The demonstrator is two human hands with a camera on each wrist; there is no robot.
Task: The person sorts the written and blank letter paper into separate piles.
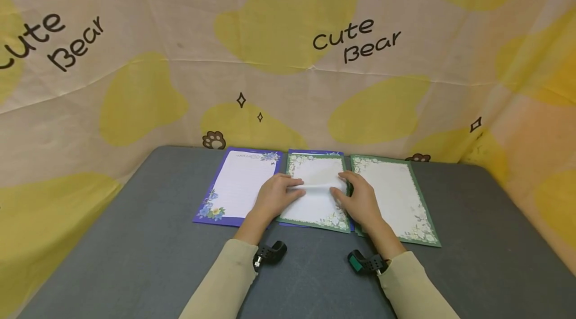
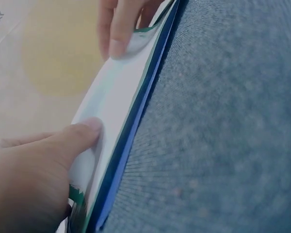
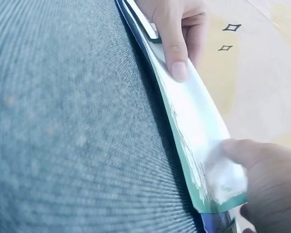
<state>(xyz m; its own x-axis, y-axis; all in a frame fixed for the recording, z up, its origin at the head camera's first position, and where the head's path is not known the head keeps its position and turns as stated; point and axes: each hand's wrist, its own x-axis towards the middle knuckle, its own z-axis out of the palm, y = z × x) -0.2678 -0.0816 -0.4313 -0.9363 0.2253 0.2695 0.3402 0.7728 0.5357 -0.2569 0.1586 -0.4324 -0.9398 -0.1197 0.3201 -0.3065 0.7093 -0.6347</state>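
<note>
A sheet of stationery paper [image 1: 312, 206] with a green floral border lies in the middle of the table, a raised fold running across it. My left hand [image 1: 272, 198] pinches its left side, thumb on top and the other fingers at the far side of the fold. At the right side, my right hand [image 1: 363, 203] pinches the same sheet between thumb and fingers. Both wrist views show the paper bulging up between the two thumbs. Beneath it, a blue-bordered sheet [image 1: 315, 151] shows along the back edge.
Left of the middle sheet lies a blue-bordered floral sheet [image 1: 236, 184]. A larger-looking green-bordered sheet [image 1: 391, 194] lies to the right, with another edge under it. All rest on a grey table [image 1: 135, 249], against a yellow-patterned cloth backdrop [image 1: 288, 84].
</note>
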